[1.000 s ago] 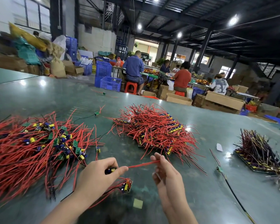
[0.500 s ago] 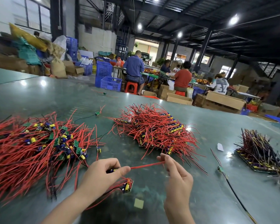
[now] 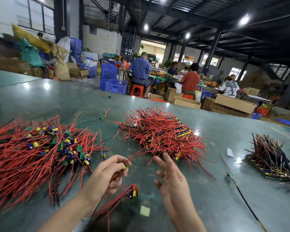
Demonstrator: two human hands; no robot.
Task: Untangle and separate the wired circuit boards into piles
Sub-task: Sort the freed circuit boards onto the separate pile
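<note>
**Wired circuit boards: sorting partly done, tangled stock remaining**

Head view. One wired circuit board (image 3: 124, 165) is pinched in the curled fingers of the left hand (image 3: 107, 174), its red lead running up and away from the fingertips toward the sorted pile (image 3: 161, 131), which lies just beyond both hands. The right hand (image 3: 172, 180) is beside the left, fingers spread and apart, holding nothing; it touches neither the board nor the lead. A small cluster of boards (image 3: 134, 192) hangs on red wires just below the left hand; whether that hand also carries these wires I cannot tell, as the frame is blurred there.

Progress, as judged: roughly mid-task. The sorted pile shows boards stacked in rows, leads fanned outward. The tangled heap (image 3: 37, 151), left of the left hand, is large and unordered, so considerable work is left. A dark-wired pile (image 3: 271, 158), well to the right of the right hand, appears finished or of another type.

Count: three piles on the table (image 3: 208, 206). Loose single boards: one between heap and sorted pile (image 3: 101, 116), one far beyond the hands (image 3: 109, 96), one at the heap's near edge (image 3: 103, 154), one on black wire (image 3: 230, 175) right of the right hand. Boards within piles are too many to count.
</note>
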